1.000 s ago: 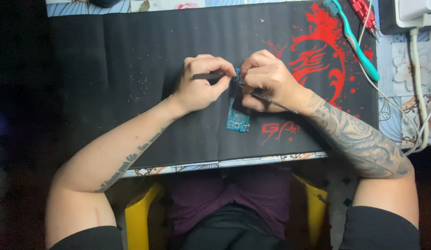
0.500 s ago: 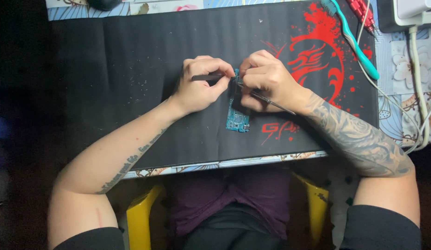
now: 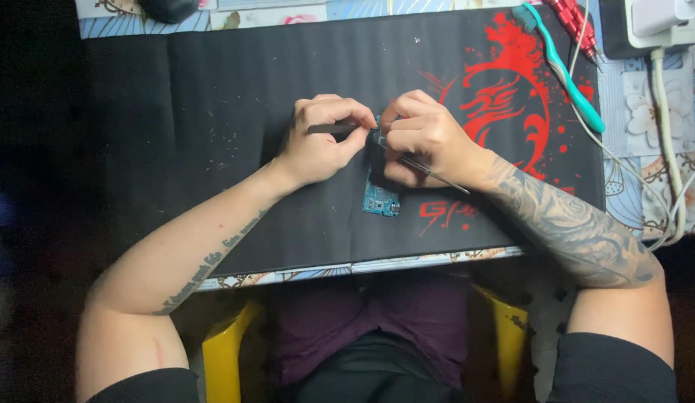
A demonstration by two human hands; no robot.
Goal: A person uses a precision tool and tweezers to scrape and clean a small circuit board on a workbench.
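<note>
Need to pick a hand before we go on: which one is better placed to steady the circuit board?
Probably right. The right hand already rests over the blue circuit board, while the left hand pinches a dark thin tool beside it.

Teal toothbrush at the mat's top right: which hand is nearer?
Right. The right hand sits mid-mat over the blue circuit board, apart from the teal toothbrush up and to its right. The left hand is further left, beyond the right hand.

Black mat (image 3: 213,112) with red dragon; blue circuit board (image 3: 380,200); teal toothbrush (image 3: 568,71)
</note>
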